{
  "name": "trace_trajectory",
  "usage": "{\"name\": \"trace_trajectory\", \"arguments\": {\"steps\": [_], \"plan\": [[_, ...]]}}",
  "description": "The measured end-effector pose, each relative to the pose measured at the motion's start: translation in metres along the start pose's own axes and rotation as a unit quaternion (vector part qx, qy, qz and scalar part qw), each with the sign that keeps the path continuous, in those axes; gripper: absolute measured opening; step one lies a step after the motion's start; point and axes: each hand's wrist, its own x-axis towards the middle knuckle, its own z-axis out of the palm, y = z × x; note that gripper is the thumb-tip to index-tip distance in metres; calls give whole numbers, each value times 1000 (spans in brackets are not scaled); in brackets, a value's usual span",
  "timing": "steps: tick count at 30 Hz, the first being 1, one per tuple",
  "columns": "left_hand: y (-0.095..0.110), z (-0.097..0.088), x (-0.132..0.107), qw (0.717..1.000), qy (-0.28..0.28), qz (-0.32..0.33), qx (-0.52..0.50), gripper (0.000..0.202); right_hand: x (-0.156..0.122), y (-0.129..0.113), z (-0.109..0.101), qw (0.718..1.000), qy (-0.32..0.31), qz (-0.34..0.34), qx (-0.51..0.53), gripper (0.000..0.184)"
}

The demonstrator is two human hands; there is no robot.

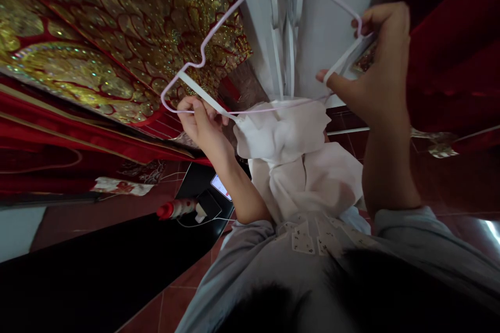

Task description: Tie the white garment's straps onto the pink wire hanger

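Observation:
A pale pink clothes hanger (238, 4) is held up in front of me, its shoulders spread wide. From its lower bar hangs a white ruffled garment (279, 138) with thin straps. One strap (203, 94) loops over the left shoulder of the hanger; my left hand (207, 127) is closed around the lower bar beside it. On the other side my right hand (377, 62) pinches the hanger's right end with its fingers. Its thumb hooks under the second strap (344, 60), stretching it towards that end. The garment falls in folds before my body.
Gold sequined red garments (175, 21) hang at the left, and dark red cloth (449, 52) at the right. White straps (287, 36) hang against the pale surface ahead. A black table (117, 255) carries a red-capped bottle (175, 209), a lit phone (221, 186) and a white cable.

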Motion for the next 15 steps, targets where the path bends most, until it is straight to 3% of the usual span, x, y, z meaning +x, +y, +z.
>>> {"name": "trace_trajectory", "arguments": {"steps": [2,4,6,9,10,12,15], "plan": [[-3,-2,0,1000,-10,4,11,36,-5,-5,8,992,74,-100,-13,61],[-6,-4,0,1000,-18,4,19,33,-14,-13,14,978,115,-171,21,48],[-9,-7,1,1000,-22,6,19,31,-27,-23,19,980,49,-184,52,37],[-14,-11,3,999,-32,23,17,30,-44,-31,28,969,-193,-152,39,36],[-15,-13,4,999,-41,26,19,29,-48,-31,31,960,-245,-132,16,37],[-19,-16,2,997,-60,24,30,25,-55,-28,38,960,-264,-93,-26,37],[-23,-20,-7,997,-71,13,38,17,-60,-23,45,976,-206,-59,-38,32]]}}
